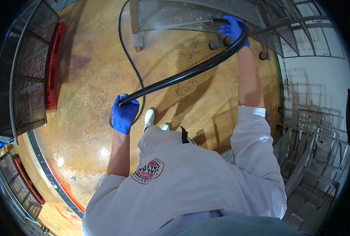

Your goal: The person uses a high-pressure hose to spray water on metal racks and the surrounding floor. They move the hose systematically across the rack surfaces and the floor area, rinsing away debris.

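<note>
A thick black hose stretches between my two blue-gloved hands. My right hand grips it near its nozzle, at the upper right. From the nozzle a spray of water shoots leftward along a metal mesh panel. Lower and to the left, my left hand is closed around the rear part of the hose. A thinner dark hose length loops behind that hand and runs up across the floor to the top edge.
Mesh cages stand at left, one on a red pallet. A drain channel crosses the wet, tan floor. At right, metal racks stand by a white wall. Castors show beneath the panel.
</note>
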The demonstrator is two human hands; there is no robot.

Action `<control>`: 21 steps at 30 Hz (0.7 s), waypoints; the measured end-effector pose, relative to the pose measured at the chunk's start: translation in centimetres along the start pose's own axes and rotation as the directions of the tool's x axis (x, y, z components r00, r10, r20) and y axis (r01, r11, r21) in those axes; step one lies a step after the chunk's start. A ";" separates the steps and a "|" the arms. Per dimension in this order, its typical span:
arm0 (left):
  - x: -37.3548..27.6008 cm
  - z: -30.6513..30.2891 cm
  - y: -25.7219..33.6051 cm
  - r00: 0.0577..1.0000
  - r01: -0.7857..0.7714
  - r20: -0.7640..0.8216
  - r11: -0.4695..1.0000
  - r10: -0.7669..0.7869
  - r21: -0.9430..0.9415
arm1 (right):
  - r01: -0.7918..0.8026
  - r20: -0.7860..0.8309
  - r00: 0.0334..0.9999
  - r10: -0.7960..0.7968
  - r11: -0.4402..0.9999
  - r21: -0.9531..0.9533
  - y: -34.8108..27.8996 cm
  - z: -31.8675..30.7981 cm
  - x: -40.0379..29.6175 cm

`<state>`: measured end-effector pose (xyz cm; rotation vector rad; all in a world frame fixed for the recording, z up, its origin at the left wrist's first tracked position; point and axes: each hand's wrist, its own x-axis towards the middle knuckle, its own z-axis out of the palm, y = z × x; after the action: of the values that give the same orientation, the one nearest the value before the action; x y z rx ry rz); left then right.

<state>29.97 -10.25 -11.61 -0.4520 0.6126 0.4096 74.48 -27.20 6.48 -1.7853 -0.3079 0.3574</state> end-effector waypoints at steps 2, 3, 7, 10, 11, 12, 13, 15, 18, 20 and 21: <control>0.4 -0.5 1.1 0.999 -0.026 -0.026 0.999 0.025 -0.037 | 0.050 0.009 0.999 -0.050 0.999 0.017 0.1 1.4 -0.8; 0.4 -0.8 1.6 0.999 -0.045 -0.024 0.999 0.044 -0.018 | 0.074 0.016 0.997 -0.075 0.997 0.028 0.2 2.0 -1.1; 0.6 -1.5 2.6 0.996 -0.088 -0.014 0.996 0.087 -0.011 | 0.055 0.038 0.998 -0.055 0.998 0.020 -0.1 3.2 -2.3; 0.7 -1.9 2.9 0.997 -0.080 0.008 0.996 0.080 -0.050 | 0.112 0.011 0.993 -0.115 0.981 0.159 0.8 4.0 -2.7; 0.6 -2.1 2.9 0.996 -0.084 0.009 0.996 0.084 -0.039 | 0.112 0.003 0.993 -0.114 0.980 0.164 1.0 4.1 -2.8; 0.7 -2.3 3.0 0.996 -0.089 0.008 0.996 0.089 -0.026 | 0.111 -0.005 0.994 -0.112 0.979 0.171 0.9 4.5 -3.4; 0.7 -2.5 3.2 0.997 -0.081 0.005 0.996 0.082 -0.024 | 0.109 -0.013 0.994 -0.109 0.978 0.178 0.9 4.7 -3.9; 1.0 -2.9 3.4 0.998 -0.064 0.001 0.998 0.064 -0.018 | 0.149 -0.023 0.989 -0.147 0.975 0.162 1.6 4.6 -4.5; 1.3 -3.8 4.0 0.996 -0.086 -0.011 0.996 0.086 0.003 | 0.156 -0.069 0.986 -0.153 0.987 0.040 2.2 3.3 -5.1; 1.6 -4.4 4.9 0.999 -0.049 0.022 0.998 0.050 -0.034 | 0.185 -0.124 0.975 -0.184 0.983 -0.001 2.4 2.3 -5.6; 1.5 -4.3 4.8 0.999 -0.025 0.038 0.998 0.027 -0.053 | 0.222 -0.163 0.962 -0.218 0.975 0.007 2.5 1.7 -6.2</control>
<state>26.78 -8.19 -16.99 -0.4854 0.5721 0.4591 68.21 -28.71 4.16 -1.7225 -0.3809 0.0571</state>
